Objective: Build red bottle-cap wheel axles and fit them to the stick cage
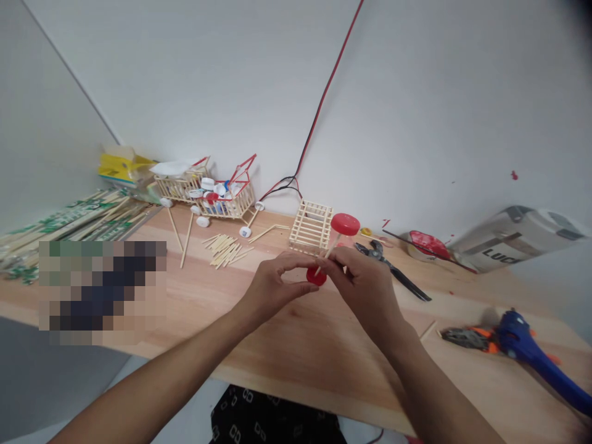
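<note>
A thin wooden stick (331, 250) joins two round red caps (345, 224).

Bare wooden tabletop (296, 345) lies open beneath and in front of both hands. Behind them a stick crate (311, 226) blocks the way; pliers (393, 269) lie just right, loose sticks (226, 248) to the left, a blue glue gun (531, 351) far right.

Round plastic bottle cap (316, 277) at my fingertips: red.
Second round cap on thin wooden stick (345, 224): red, I see.
Stick-built open crate (311, 226): pale wood.
Glue gun with long handle (531, 350): blue, orange trim.
Wooden tabletop (259, 333): light, reddish grain.
Hanging wall wire (324, 102): red and black.
</note>
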Action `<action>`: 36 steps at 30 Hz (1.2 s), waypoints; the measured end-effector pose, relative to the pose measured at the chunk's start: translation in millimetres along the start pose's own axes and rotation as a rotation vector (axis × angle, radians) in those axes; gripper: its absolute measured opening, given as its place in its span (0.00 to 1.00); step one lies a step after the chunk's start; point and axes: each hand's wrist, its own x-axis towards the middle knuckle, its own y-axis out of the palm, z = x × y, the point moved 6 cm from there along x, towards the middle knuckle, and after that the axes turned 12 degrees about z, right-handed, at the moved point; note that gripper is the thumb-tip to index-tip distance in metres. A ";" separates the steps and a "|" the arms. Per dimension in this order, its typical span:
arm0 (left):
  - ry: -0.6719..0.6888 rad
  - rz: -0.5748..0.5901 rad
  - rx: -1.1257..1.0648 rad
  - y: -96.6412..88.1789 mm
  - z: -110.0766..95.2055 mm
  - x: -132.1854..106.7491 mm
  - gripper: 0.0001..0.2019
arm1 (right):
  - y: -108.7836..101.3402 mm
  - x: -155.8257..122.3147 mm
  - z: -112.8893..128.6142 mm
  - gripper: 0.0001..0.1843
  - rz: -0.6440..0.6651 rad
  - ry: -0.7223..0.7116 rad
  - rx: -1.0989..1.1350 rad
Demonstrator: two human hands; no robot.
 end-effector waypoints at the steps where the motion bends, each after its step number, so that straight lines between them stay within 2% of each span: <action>1: 0.003 0.000 0.001 0.1 -0.3 0.0 0.16 | 0.0 -0.1 0.1 0.16 0.000 0.000 0.002; 36: 0.025 0.000 0.013 0.2 -0.4 0.3 0.17 | -0.2 0.1 1.7 0.15 -0.015 -0.027 0.012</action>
